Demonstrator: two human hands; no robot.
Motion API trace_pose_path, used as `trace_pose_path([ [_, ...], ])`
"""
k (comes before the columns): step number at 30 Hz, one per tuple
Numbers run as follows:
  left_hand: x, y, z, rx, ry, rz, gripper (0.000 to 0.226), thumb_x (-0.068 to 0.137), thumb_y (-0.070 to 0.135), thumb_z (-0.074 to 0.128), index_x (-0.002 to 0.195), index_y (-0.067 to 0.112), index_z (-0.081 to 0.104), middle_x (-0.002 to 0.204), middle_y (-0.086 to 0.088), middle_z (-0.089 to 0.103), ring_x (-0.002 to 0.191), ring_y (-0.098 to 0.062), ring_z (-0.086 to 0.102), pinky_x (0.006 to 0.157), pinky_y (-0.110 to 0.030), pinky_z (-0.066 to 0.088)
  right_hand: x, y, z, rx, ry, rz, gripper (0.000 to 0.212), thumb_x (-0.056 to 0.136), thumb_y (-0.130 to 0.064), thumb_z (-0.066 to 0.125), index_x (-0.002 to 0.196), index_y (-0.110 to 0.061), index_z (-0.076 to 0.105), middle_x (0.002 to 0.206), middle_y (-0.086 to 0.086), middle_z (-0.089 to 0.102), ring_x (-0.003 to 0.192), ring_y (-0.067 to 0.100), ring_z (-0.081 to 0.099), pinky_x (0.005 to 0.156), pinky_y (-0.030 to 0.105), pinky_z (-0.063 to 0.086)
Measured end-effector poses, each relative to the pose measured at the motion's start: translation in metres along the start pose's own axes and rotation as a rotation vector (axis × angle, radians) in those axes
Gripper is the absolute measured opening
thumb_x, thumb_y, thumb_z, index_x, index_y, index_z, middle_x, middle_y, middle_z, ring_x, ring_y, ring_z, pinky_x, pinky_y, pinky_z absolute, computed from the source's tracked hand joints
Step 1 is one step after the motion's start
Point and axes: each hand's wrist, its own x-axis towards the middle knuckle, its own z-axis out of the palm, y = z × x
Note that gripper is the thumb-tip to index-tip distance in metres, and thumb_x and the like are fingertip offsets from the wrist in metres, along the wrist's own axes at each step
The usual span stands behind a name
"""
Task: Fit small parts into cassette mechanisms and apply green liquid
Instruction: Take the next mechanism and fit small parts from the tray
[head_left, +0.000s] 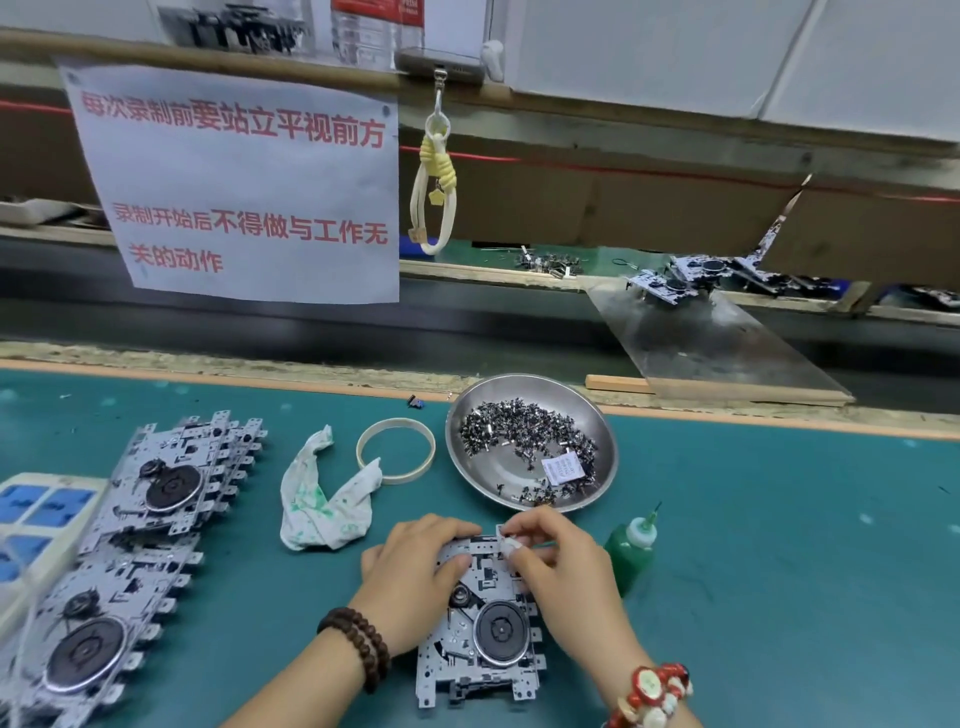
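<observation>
Green mat (779, 571) — both hands (415, 566) on mechanism (483, 623).

A green-topped bench (779, 519) carries a steel dish (605, 441) of small parts; left of the dish lie a tape ring (396, 451), a stained rag (322, 504) and stacked cassette mechanisms (171, 483). Just right of the dish's near rim stands a green liquid bottle (631, 551); nearer than the dish lies one mechanism (480, 623).
</observation>
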Motion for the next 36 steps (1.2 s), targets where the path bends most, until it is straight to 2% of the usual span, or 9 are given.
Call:
trace_pose_path([
  [5, -0.001, 0.001, -0.002, -0.018, -0.009, -0.013, 0.027, 0.097, 0.033, 0.042, 0.119, 0.048, 0.048, 0.117, 0.027, 0.046, 0.122, -0.001, 0.030, 0.099, -0.030, 0.020, 0.001, 0.009, -0.002, 0.170, -0.015, 0.088, 0.021, 0.082, 0.001, 0.064, 0.079, -0.020, 0.063, 0.077, 0.000, 0.064, 0.063, 0.004, 0.061, 0.056, 0.019, 0.050],
  [9, 0.000, -0.003, -0.006, -0.039, -0.049, -0.023, 0.027, 0.097, 0.033, 0.043, 0.119, 0.048, 0.048, 0.114, 0.028, 0.045, 0.122, -0.001, 0.029, 0.092, -0.029, 0.019, 0.003, 0.010, -0.004, 0.312, -0.051, 0.127, 0.019, 0.081, 0.009, 0.061, 0.081, -0.010, 0.063, 0.075, 0.005, 0.062, 0.058, 0.004, 0.060, 0.055, 0.017, 0.049],
  [15, -0.002, 0.000, -0.007, -0.060, -0.056, -0.026, 0.028, 0.098, 0.030, 0.043, 0.119, 0.047, 0.049, 0.113, 0.028, 0.043, 0.123, -0.001, 0.029, 0.092, -0.029, 0.019, 0.003, 0.014, -0.006, 0.458, -0.067, 0.167, 0.012, 0.081, 0.009, 0.063, 0.083, -0.003, 0.064, 0.070, 0.005, 0.066, 0.058, 0.009, 0.063, 0.060, 0.018, 0.053],
  [20, 0.000, -0.002, -0.009, -0.061, -0.085, -0.005, 0.027, 0.097, 0.030, 0.044, 0.118, 0.047, 0.049, 0.115, 0.031, 0.041, 0.123, 0.000, 0.026, 0.097, -0.030, 0.019, 0.003, 0.013, -0.006, 0.451, -0.059, 0.170, 0.014, 0.082, 0.008, 0.062, 0.082, -0.006, 0.063, 0.068, 0.001, 0.066, 0.059, 0.004, 0.062, 0.054, 0.018, 0.051],
  [30, 0.001, -0.003, -0.009, -0.048, -0.075, 0.001, 0.026, 0.096, 0.030, 0.046, 0.117, 0.046, 0.050, 0.109, 0.031, 0.040, 0.119, 0.000, 0.028, 0.093, -0.028, 0.021, -0.001, 0.009, -0.006, 0.416, -0.076, 0.164, 0.018, 0.083, 0.006, 0.061, 0.080, -0.010, 0.068, 0.072, -0.001, 0.066, 0.062, 0.000, 0.060, 0.058, 0.016, 0.050],
  [36, 0.001, -0.002, -0.009, -0.054, -0.088, -0.008, 0.026, 0.097, 0.030, 0.045, 0.116, 0.047, 0.049, 0.109, 0.031, 0.041, 0.120, -0.001, 0.030, 0.099, -0.031, 0.022, -0.003, 0.007, -0.007, 0.394, -0.046, 0.184, 0.012, 0.086, -0.003, 0.062, 0.082, -0.011, 0.070, 0.068, -0.001, 0.069, 0.062, -0.001, 0.061, 0.057, 0.014, 0.048],
])
